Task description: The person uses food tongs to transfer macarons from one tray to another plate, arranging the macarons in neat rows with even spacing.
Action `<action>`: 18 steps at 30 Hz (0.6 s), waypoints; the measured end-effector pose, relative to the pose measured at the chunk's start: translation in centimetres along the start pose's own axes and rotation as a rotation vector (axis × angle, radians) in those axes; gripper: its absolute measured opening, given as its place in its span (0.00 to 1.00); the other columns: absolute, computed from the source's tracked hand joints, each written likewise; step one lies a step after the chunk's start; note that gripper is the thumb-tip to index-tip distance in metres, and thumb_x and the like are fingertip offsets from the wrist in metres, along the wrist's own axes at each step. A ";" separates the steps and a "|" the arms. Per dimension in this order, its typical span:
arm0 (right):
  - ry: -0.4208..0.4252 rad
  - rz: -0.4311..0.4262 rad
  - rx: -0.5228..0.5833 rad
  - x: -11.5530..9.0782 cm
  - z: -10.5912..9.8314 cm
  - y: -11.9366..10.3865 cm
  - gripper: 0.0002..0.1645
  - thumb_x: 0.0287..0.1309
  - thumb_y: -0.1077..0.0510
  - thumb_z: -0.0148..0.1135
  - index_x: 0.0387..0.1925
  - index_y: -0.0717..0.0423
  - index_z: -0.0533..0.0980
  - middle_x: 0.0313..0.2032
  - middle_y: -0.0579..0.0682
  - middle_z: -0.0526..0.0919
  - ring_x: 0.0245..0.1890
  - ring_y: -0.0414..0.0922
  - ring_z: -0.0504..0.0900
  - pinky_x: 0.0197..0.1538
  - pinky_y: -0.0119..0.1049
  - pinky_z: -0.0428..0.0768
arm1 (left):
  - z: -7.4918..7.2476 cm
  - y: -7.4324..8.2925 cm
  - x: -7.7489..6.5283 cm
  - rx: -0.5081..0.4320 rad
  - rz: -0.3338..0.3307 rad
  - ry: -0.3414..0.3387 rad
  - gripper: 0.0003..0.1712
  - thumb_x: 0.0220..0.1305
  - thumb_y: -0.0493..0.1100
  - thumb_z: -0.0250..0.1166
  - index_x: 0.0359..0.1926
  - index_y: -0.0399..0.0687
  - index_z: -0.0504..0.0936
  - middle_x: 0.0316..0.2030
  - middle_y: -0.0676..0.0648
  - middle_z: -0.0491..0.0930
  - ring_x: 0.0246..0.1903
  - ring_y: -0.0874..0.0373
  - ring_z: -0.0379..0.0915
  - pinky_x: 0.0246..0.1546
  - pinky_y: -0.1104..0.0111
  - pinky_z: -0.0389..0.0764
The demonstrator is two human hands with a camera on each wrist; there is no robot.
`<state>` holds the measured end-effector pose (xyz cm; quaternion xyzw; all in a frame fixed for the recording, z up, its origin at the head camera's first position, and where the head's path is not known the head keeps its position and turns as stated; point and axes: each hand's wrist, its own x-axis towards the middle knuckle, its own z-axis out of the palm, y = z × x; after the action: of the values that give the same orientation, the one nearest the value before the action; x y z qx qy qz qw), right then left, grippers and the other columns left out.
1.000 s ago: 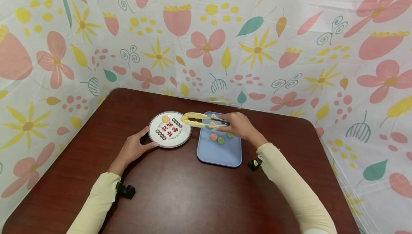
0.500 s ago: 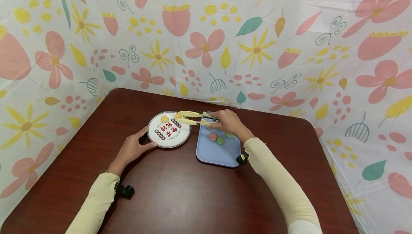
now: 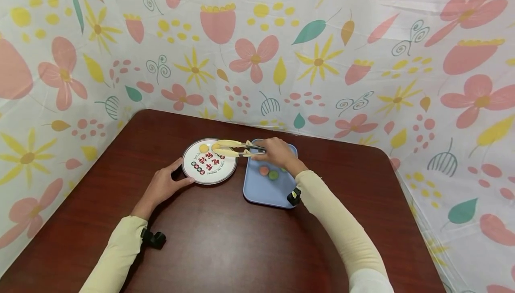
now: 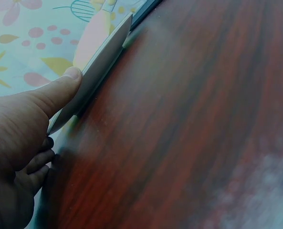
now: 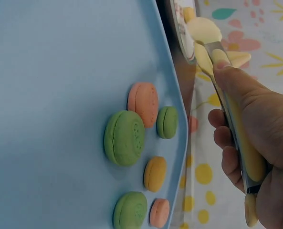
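My left hand (image 3: 162,185) holds the left edge of a round white plate (image 3: 209,180) with red lettering, thumb at the near rim; the left wrist view shows that thumb (image 4: 60,93) against the plate's edge. A yellow macaron (image 3: 204,148) lies on the plate's far side. My right hand (image 3: 277,153) grips metal tongs with cream tips (image 3: 229,142), which reach left over the plate. At their tips is a second yellow macaron (image 3: 215,147), beside the first. Below the right hand, a blue tray (image 3: 263,194) carries several macarons, including a pink one (image 5: 143,105) and a green one (image 5: 124,138).
Plate and tray stand side by side on a dark reddish-brown table (image 3: 209,239). A flower-patterned cloth (image 3: 249,24) hangs behind and at both sides. Each wrist wears a small black camera, such as the left one (image 3: 154,239).
My right hand has moved left with the tongs, bringing the held yellow macaron from the plate's right rim to beside the other one. My left hand stays at the plate.
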<state>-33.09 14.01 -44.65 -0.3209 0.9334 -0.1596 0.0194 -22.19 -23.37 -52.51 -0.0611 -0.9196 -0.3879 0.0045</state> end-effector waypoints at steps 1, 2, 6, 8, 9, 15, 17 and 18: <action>0.000 0.003 0.001 0.1 0.0 -0.1 0.29 0.61 0.44 0.73 0.60 0.54 0.82 0.46 0.52 0.89 0.39 0.47 0.86 0.41 0.46 0.82 | 0.0 0.0 0.0 0.002 0.001 0.001 0.58 0.59 0.65 0.73 0.78 0.38 0.60 0.76 0.35 0.60 0.75 0.38 0.55 0.70 0.43 0.64; 0.001 0.010 0.003 0.1 0.1 -0.2 0.30 0.61 0.44 0.73 0.60 0.54 0.82 0.47 0.52 0.89 0.40 0.48 0.86 0.42 0.46 0.83 | 0.0 -0.1 0.0 0.004 0.003 0.001 0.58 0.59 0.65 0.73 0.78 0.38 0.60 0.76 0.36 0.60 0.75 0.38 0.55 0.70 0.43 0.65; -0.002 0.021 -0.005 0.2 0.3 -0.3 0.33 0.61 0.42 0.73 0.62 0.55 0.81 0.52 0.53 0.88 0.46 0.50 0.87 0.47 0.48 0.84 | 0.2 -0.1 0.0 0.002 0.000 -0.006 0.57 0.60 0.65 0.72 0.78 0.39 0.59 0.76 0.37 0.59 0.75 0.39 0.55 0.70 0.43 0.65; 0.000 0.018 -0.013 0.3 0.4 -0.3 0.34 0.60 0.42 0.73 0.62 0.55 0.80 0.53 0.53 0.87 0.48 0.50 0.87 0.50 0.48 0.84 | 0.2 -0.1 0.0 0.002 0.000 -0.006 0.58 0.60 0.66 0.72 0.78 0.39 0.59 0.76 0.36 0.59 0.75 0.38 0.55 0.70 0.43 0.64; 0.001 0.015 -0.011 0.2 0.4 -0.3 0.34 0.60 0.42 0.73 0.62 0.55 0.80 0.53 0.53 0.87 0.48 0.50 0.87 0.49 0.48 0.84 | 0.2 -0.1 0.0 0.001 -0.002 -0.005 0.58 0.59 0.66 0.72 0.78 0.39 0.59 0.76 0.36 0.59 0.75 0.38 0.55 0.70 0.43 0.64; 0.033 0.008 0.036 -0.7 -0.3 0.1 0.35 0.60 0.43 0.74 0.63 0.55 0.80 0.51 0.54 0.88 0.44 0.50 0.87 0.46 0.48 0.83 | 0.1 -0.1 0.0 -0.002 -0.008 0.004 0.58 0.59 0.66 0.73 0.78 0.38 0.60 0.76 0.36 0.60 0.75 0.38 0.55 0.71 0.43 0.64; 0.051 0.013 0.043 -1.3 -0.8 0.4 0.36 0.60 0.42 0.74 0.64 0.56 0.79 0.53 0.55 0.87 0.46 0.51 0.87 0.46 0.48 0.83 | 0.0 0.0 0.0 -0.004 -0.009 0.006 0.58 0.59 0.66 0.73 0.78 0.38 0.60 0.75 0.35 0.60 0.75 0.38 0.55 0.71 0.43 0.63; 0.061 0.016 0.044 -1.7 -1.1 0.5 0.36 0.59 0.43 0.74 0.64 0.57 0.79 0.54 0.56 0.87 0.47 0.51 0.87 0.46 0.48 0.83 | 0.0 0.0 0.0 -0.005 -0.008 0.005 0.58 0.59 0.66 0.73 0.78 0.38 0.60 0.75 0.35 0.60 0.75 0.38 0.55 0.71 0.43 0.63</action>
<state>-32.15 15.72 -43.90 -0.3077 0.9324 -0.1896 -0.0009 -22.17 -23.39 -52.54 -0.0563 -0.9190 -0.3903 0.0052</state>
